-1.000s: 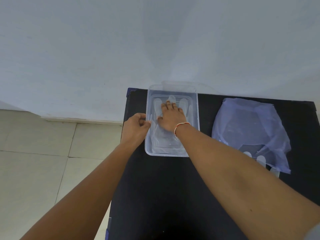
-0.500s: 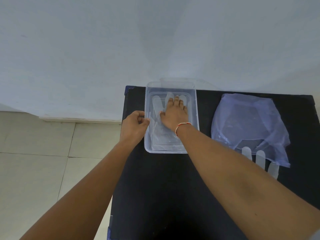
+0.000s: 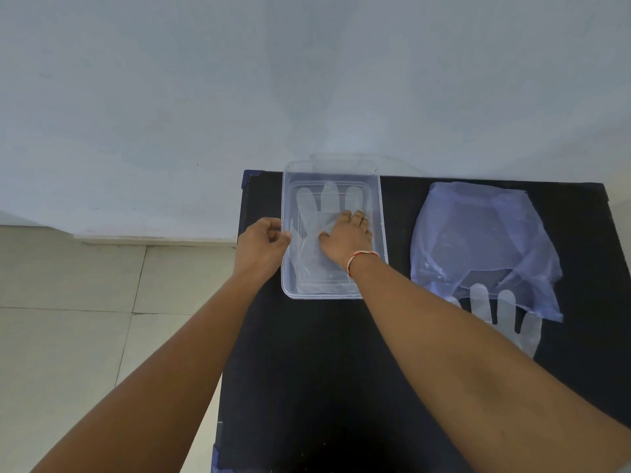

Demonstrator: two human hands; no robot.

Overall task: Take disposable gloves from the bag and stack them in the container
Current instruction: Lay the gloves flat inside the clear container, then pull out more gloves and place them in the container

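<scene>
A clear plastic container (image 3: 375, 186) stands at the far left of the black table. Translucent disposable gloves (image 3: 327, 201) lie flat inside it, fingers pointing toward the wall. My right hand (image 3: 345, 238) rests palm down on these gloves, fingers curled, holding nothing. My left hand (image 3: 263, 245) pinches the container's left rim. A bluish plastic bag (image 3: 485, 240) lies flat to the right. More glove fingers (image 3: 505, 308) stick out of the bag's near opening.
The black table (image 3: 324, 370) ends at a left edge just beside the container, with tiled floor (image 3: 85, 336) below. A pale wall (image 3: 307, 80) runs right behind the table. A clear lid (image 3: 345, 158) leans behind the container.
My right hand has slid back toward me over the gloves, uncovering their fingertips. My left hand stays on the rim.
</scene>
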